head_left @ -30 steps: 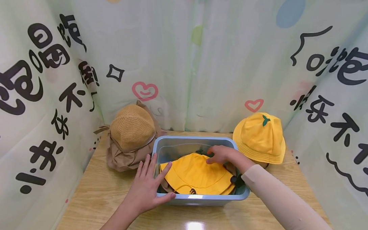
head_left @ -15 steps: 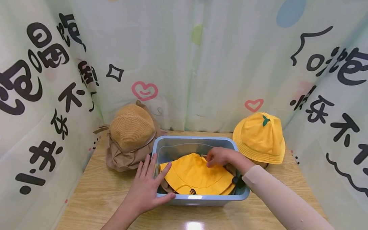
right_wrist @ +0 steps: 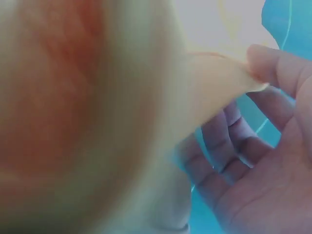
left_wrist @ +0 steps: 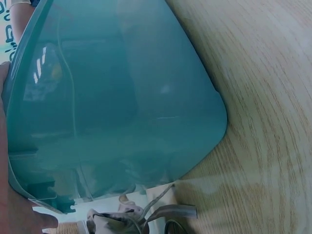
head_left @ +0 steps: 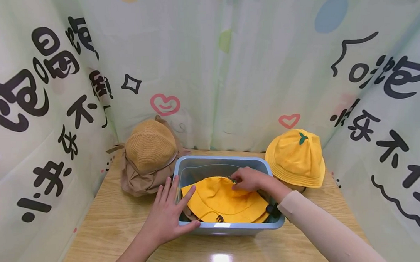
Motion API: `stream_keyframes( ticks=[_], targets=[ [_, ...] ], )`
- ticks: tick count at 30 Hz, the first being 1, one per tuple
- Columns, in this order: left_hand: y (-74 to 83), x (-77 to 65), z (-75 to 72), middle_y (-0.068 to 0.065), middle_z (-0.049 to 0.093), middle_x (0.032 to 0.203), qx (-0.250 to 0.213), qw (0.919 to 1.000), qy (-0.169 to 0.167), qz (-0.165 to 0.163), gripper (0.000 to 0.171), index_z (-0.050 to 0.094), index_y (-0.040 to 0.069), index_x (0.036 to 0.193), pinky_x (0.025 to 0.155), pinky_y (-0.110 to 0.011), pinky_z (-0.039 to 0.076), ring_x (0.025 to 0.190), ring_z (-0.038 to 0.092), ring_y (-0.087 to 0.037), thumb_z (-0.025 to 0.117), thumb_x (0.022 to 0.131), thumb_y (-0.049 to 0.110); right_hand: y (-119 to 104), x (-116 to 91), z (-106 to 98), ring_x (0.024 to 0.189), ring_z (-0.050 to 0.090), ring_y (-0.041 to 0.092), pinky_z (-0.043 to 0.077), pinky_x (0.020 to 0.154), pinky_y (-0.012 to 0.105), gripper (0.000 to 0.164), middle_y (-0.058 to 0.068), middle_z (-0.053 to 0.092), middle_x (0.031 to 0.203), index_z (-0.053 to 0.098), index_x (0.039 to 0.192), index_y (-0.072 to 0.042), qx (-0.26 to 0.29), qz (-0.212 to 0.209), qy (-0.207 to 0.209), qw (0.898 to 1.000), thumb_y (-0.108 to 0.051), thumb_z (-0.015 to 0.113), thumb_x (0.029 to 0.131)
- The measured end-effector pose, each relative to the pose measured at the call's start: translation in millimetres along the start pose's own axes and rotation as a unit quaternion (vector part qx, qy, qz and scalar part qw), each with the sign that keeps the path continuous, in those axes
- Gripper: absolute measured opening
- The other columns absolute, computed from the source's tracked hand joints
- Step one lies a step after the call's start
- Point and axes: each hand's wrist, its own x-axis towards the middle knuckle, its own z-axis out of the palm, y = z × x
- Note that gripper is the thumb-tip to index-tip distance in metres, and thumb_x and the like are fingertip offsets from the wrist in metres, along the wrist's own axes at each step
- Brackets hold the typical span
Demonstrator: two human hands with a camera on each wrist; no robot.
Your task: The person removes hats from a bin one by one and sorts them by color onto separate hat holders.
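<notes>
A blue plastic bin (head_left: pixel 230 225) stands on the table with a folded yellow hat (head_left: pixel 221 202) lying inside. My right hand (head_left: pixel 250 179) reaches into the bin and pinches the hat near its upper edge; the right wrist view shows thumb and forefinger on the cloth's edge (right_wrist: pixel 214 83). Spread out, my left hand (head_left: pixel 166 215) rests at the bin's left front corner, fingers straight, thumb along the front rim. The left wrist view is mostly filled by the bin's outer wall (left_wrist: pixel 112 97). What lies beneath the yellow hat is largely hidden.
To the bin's left stands a straw hat (head_left: pixel 150 145) with brown cloth (head_left: pixel 142 181) around it. A yellow bucket hat (head_left: pixel 296 159) with a green sprout sits right of the bin. Printed curtains (head_left: pixel 193 50) enclose the wooden table (head_left: pixel 105 227) at the back and sides.
My right hand has closed on the hat's upper edge and shifted slightly left. The left hand stays on the bin.
</notes>
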Motion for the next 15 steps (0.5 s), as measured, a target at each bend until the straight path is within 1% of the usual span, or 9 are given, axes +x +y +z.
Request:
stream_keyframes(
  ticks=[1, 4, 6, 8, 12, 14, 15],
  targets=[
    [-0.1, -0.2, 0.3, -0.026, 0.015, 0.163, 0.000, 1.0000, 0.000, 0.001, 0.090, 0.024, 0.038, 0.158, 0.116, -0.064, 0.022, 0.149, 0.016, -0.049, 0.049, 0.084, 0.081, -1, -1, 0, 0.053, 0.037, 0.011, 0.029, 0.055, 0.024, 0.029, -0.006, 0.034, 0.058, 0.055, 0.071, -0.016, 0.002, -0.005, 0.010, 1.000, -0.024, 0.067, 0.095],
    [-0.3, -0.5, 1.2, -0.026, 0.015, 0.163, 0.000, 1.0000, 0.001, 0.002, 0.090, 0.024, 0.038, 0.158, 0.116, -0.063, 0.022, 0.149, 0.016, -0.048, 0.049, 0.084, 0.081, -5, -4, -3, 0.051, 0.035, 0.011, 0.029, 0.054, 0.024, 0.034, -0.006, 0.032, 0.057, 0.053, 0.068, -0.017, 0.008, -0.016, 0.036, 0.999, -0.028, 0.066, 0.097],
    [-0.5, -0.2, 1.9, -0.026, 0.014, 0.163, 0.001, 1.0000, 0.000, 0.004, 0.090, 0.024, 0.038, 0.158, 0.116, -0.063, 0.021, 0.150, 0.015, -0.048, 0.049, 0.084, 0.081, -8, -7, -6, 0.051, 0.036, 0.010, 0.030, 0.054, 0.023, 0.034, -0.007, 0.033, 0.056, 0.053, 0.067, -0.017, 0.004, -0.018, 0.050, 0.999, -0.028, 0.065, 0.097],
    [-0.7, 0.0, 2.4, -0.026, 0.014, 0.163, 0.001, 1.0000, 0.001, 0.006, 0.090, 0.025, 0.038, 0.158, 0.116, -0.064, 0.021, 0.149, 0.016, -0.048, 0.049, 0.083, 0.081, -11, -10, -11, 0.053, 0.038, 0.010, 0.032, 0.056, 0.024, 0.029, -0.006, 0.035, 0.058, 0.057, 0.071, -0.016, -0.002, -0.023, 0.064, 0.998, -0.026, 0.066, 0.097],
    [-1.2, 0.1, 2.9, -0.026, 0.014, 0.163, -0.002, 1.0000, 0.005, 0.006, 0.090, 0.030, 0.035, 0.157, 0.116, -0.064, 0.022, 0.149, 0.016, -0.049, 0.050, 0.083, 0.081, -16, -16, -21, 0.060, 0.045, 0.010, 0.038, 0.061, 0.026, 0.015, -0.007, 0.051, 0.066, 0.067, 0.085, -0.015, 0.005, -0.033, 0.098, 0.995, -0.024, 0.067, 0.096],
    [-1.2, -0.1, 3.1, -0.026, 0.013, 0.164, -0.005, 1.0000, 0.005, 0.005, 0.090, 0.032, 0.033, 0.157, 0.116, -0.064, 0.021, 0.149, 0.015, -0.049, 0.051, 0.083, 0.081, -18, -19, -26, 0.063, 0.047, 0.011, 0.040, 0.063, 0.028, 0.010, -0.006, 0.055, 0.070, 0.069, 0.091, -0.015, 0.012, -0.036, 0.112, 0.993, -0.024, 0.066, 0.096],
    [-1.0, -0.1, 3.1, -0.026, 0.012, 0.164, -0.006, 1.0000, 0.005, 0.005, 0.090, 0.032, 0.032, 0.157, 0.116, -0.064, 0.021, 0.149, 0.015, -0.049, 0.051, 0.083, 0.081, -18, -21, -28, 0.063, 0.048, 0.011, 0.041, 0.063, 0.028, 0.010, -0.006, 0.056, 0.072, 0.069, 0.092, -0.015, 0.015, -0.035, 0.119, 0.992, -0.024, 0.066, 0.096]
  ],
)
